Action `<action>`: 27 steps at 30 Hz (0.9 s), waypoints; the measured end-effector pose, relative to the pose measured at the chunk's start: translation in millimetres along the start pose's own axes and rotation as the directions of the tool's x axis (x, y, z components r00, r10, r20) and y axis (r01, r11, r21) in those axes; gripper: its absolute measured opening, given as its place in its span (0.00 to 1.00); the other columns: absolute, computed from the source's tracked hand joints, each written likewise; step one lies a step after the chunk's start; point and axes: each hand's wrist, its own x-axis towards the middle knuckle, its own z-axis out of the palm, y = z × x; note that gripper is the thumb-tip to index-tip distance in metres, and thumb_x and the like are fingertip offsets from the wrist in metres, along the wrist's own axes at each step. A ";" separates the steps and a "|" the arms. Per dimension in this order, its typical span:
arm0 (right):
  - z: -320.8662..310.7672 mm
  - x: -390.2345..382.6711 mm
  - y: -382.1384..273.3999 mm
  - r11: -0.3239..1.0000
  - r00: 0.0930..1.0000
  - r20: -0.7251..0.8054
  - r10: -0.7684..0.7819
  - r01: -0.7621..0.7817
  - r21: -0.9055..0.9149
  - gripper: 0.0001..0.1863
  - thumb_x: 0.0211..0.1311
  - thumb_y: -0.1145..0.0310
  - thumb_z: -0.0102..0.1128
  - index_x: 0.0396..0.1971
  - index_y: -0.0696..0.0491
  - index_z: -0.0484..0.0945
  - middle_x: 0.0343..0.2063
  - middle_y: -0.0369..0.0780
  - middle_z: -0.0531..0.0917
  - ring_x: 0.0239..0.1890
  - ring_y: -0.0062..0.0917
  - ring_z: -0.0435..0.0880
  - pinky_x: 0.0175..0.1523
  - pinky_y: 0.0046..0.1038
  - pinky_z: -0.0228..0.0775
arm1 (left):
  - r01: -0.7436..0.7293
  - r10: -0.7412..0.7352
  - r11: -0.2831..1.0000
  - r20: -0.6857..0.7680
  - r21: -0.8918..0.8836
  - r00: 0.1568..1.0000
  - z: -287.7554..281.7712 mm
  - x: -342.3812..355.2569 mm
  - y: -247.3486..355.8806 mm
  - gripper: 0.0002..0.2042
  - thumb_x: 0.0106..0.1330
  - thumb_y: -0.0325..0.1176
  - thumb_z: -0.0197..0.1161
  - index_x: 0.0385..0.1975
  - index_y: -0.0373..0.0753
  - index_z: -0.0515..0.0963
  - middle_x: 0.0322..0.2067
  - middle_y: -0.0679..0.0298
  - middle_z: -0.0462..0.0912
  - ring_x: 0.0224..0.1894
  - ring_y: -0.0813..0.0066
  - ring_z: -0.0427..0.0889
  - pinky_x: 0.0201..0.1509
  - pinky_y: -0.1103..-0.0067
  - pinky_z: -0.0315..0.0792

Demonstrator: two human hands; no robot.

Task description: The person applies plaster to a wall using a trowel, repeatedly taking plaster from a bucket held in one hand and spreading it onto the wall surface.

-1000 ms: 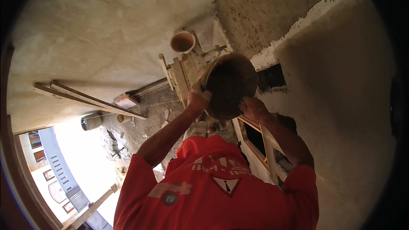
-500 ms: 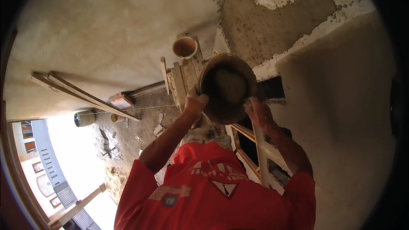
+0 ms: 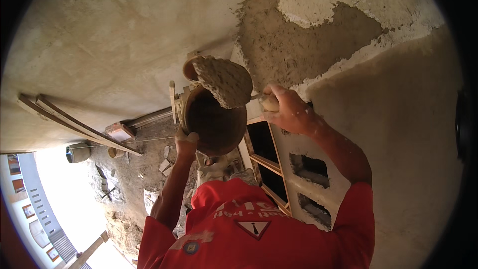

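Observation:
My left hand [image 3: 186, 142] grips the near-left rim of a dark round bucket [image 3: 219, 132], which tilts so that its mouth faces me. In my right hand [image 3: 289, 112], fingers wrapped round it, is the handle of a trowel [image 3: 270, 103]. A thick heap of wet grey mortar [image 3: 224, 80] covers the trowel's blade, so the blade is hidden. The loaded trowel hangs over the far rim of the bucket. Beyond them on the wall is a rough, darker patch of mortar [image 3: 303, 45] with pale broken plaster around its upper edge.
Behind the mortar stands a smaller orange-brown container [image 3: 189, 69]. Wooden boards [image 3: 74, 122] lean at the left, near a pail [image 3: 78, 153] on the rubble-strewn ground. A wooden frame [image 3: 269, 162] and ragged wall holes [image 3: 309, 170] are at the right. A string [image 3: 154, 139] crosses the ground.
My right hand has risen from the bucket's right rim, lifting a trowel heaped with mortar above it. The view has shifted; the bucket sits further left and my left hand still holds it.

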 end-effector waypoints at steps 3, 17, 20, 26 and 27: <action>-41.9 34.0 -40.0 0.989 0.985 0.107 -0.133 0.125 0.082 0.21 0.54 0.69 0.65 0.47 0.62 0.73 0.26 0.45 0.79 0.30 0.26 0.80 0.38 0.29 0.73 | 0.045 -0.014 0.978 -0.153 0.201 0.988 -39.0 10.5 -12.4 0.19 0.45 0.24 0.53 0.40 0.28 0.74 0.28 0.61 0.78 0.25 0.70 0.75 0.31 0.76 0.73; -216.1 36.5 136.7 0.860 0.612 -0.722 0.324 -0.508 -0.045 0.32 0.62 0.59 0.60 0.64 0.56 0.65 0.41 0.44 0.81 0.32 0.23 0.80 0.33 0.26 0.75 | 0.186 -0.117 0.965 -0.333 0.186 0.936 -74.0 8.8 -32.1 0.21 0.43 0.24 0.52 0.42 0.31 0.77 0.30 0.61 0.78 0.30 0.73 0.74 0.35 0.78 0.72; -177.2 20.0 88.2 0.856 0.733 -0.590 0.337 -0.500 -0.132 0.31 0.62 0.60 0.59 0.63 0.57 0.66 0.36 0.44 0.81 0.28 0.22 0.79 0.31 0.26 0.74 | 0.156 -0.114 0.978 -0.264 0.141 0.958 -65.2 16.6 -48.5 0.19 0.43 0.25 0.54 0.40 0.31 0.77 0.26 0.63 0.76 0.26 0.74 0.72 0.32 0.77 0.70; -37.1 -15.9 67.3 0.826 0.810 0.230 0.539 -0.562 0.045 0.26 0.58 0.63 0.61 0.56 0.58 0.72 0.49 0.48 0.75 0.32 0.28 0.80 0.38 0.30 0.76 | 0.023 -0.017 0.990 -0.043 0.142 0.999 -9.0 23.2 -39.8 0.16 0.45 0.25 0.56 0.37 0.32 0.75 0.23 0.65 0.75 0.21 0.77 0.72 0.23 0.79 0.67; -16.9 -20.5 73.2 0.913 0.894 0.193 0.404 -0.378 -0.155 0.25 0.57 0.66 0.60 0.54 0.58 0.73 0.46 0.47 0.75 0.32 0.30 0.80 0.39 0.32 0.76 | -0.004 0.015 0.967 -0.040 0.254 0.999 -4.3 27.0 -44.1 0.15 0.47 0.25 0.57 0.37 0.32 0.75 0.24 0.65 0.76 0.22 0.77 0.73 0.24 0.78 0.68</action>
